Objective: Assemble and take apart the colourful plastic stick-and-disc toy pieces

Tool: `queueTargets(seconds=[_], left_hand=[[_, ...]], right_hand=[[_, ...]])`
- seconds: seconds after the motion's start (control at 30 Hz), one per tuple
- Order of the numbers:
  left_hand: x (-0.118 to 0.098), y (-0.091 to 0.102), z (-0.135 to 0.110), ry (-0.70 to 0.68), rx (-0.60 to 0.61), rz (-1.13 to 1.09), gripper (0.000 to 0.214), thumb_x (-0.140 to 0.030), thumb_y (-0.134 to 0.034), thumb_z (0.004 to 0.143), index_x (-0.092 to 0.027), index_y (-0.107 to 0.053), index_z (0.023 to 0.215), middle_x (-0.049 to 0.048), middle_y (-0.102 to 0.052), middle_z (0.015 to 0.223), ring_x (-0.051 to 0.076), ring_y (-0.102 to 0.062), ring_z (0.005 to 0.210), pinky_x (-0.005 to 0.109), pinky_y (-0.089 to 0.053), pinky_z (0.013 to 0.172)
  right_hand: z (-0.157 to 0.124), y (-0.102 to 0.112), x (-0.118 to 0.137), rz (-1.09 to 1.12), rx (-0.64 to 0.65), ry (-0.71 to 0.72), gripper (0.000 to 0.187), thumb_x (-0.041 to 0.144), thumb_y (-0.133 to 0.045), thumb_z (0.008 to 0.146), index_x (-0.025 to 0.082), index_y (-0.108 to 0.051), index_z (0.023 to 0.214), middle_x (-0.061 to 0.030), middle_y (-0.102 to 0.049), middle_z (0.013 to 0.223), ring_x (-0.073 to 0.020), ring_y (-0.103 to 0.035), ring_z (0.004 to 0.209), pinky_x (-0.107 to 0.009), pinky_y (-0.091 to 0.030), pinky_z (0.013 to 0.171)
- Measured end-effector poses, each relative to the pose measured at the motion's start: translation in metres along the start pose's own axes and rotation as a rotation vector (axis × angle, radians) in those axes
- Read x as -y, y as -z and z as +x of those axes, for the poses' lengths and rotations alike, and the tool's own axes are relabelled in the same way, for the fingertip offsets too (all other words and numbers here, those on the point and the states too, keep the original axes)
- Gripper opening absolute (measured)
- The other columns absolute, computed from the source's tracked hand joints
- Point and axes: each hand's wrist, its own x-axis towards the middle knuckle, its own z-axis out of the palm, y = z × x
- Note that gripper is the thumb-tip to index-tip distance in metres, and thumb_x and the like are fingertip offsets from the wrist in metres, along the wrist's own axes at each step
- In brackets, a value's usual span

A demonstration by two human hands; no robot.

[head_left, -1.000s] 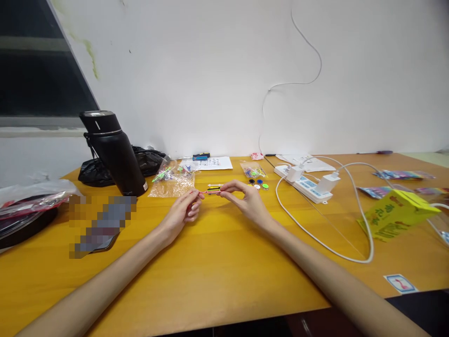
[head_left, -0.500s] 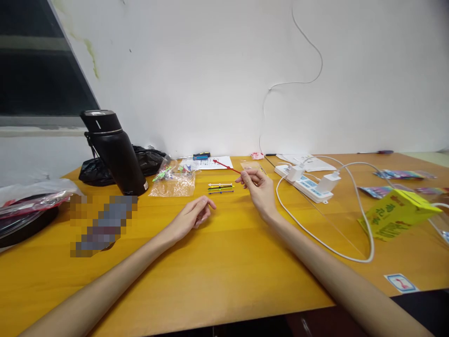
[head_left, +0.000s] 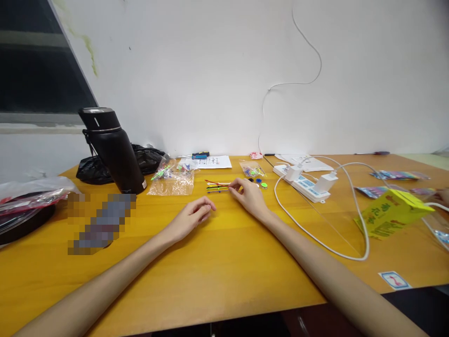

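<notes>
My right hand point(head_left: 249, 195) is pinched at the near end of a thin red plastic stick with an arrow-like tip point(head_left: 214, 183). That stick lies slantwise over a small row of thin coloured sticks point(head_left: 217, 189), in white, yellow-green, black and blue. Right behind the knuckles are several small round pieces point(head_left: 258, 180) in black, blue and green. My left hand point(head_left: 191, 217) rests on the table, loosely curled, with nothing visible in it. A clear bag with coloured plastic parts point(head_left: 171, 182) lies beyond it, and a smaller clear bag point(head_left: 252, 169) sits behind my right hand.
A black flask point(head_left: 117, 154) stands at left near a black plastic bag point(head_left: 93, 171). To the right are a white power strip point(head_left: 308, 187) with looping white cables and a tilted yellow carton point(head_left: 393, 213). Printed paper point(head_left: 219, 162) and screwdrivers lie by the wall. Another person's hand point(head_left: 442, 196) shows at the right edge.
My right hand has come down and to the left, bringing the red stick from mid-air onto the row. Another person's hand has appeared at far right. My left hand stays nearly in place.
</notes>
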Motion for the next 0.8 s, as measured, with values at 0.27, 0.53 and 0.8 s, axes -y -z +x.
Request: queueTargets(seconds=[0.27, 0.53, 0.8], left_hand=[[-0.003, -0.002, -0.001, -0.011, -0.034, 0.022, 0.016, -0.023, -0.049, 0.088, -0.019, -0.061, 0.097, -0.0031, -0.043, 0.071, 0.012, -0.032, 0.059, 0.024, -0.023, 0.053], [0.011, -0.002, 0.003, -0.051, -0.123, -0.096, 0.02, -0.017, -0.047, 0.084, -0.021, -0.054, 0.103, -0.0009, -0.054, 0.082, 0.012, -0.043, 0.066, 0.022, -0.031, 0.054], [0.011, -0.004, 0.002, -0.072, -0.1, -0.088, 0.032, -0.039, -0.055, 0.096, -0.022, -0.048, 0.122, 0.0071, -0.064, 0.104, 0.015, -0.059, 0.077, 0.025, -0.042, 0.06]], right_hand=[[0.008, -0.005, -0.007, -0.097, 0.012, -0.038, 0.007, 0.019, -0.064, 0.088, 0.02, -0.07, 0.091, -0.0044, -0.073, 0.088, -0.019, -0.064, 0.08, -0.029, -0.044, 0.07], [0.007, -0.006, -0.008, -0.07, 0.001, -0.043, 0.009, 0.021, -0.064, 0.088, 0.02, -0.067, 0.096, -0.003, -0.072, 0.086, -0.0183, -0.064, 0.08, -0.029, -0.042, 0.069], [0.009, -0.008, -0.013, -0.049, 0.0, -0.033, 0.009, 0.018, -0.06, 0.088, 0.019, -0.066, 0.095, -0.0048, -0.072, 0.093, -0.0184, -0.062, 0.081, -0.03, -0.045, 0.072]])
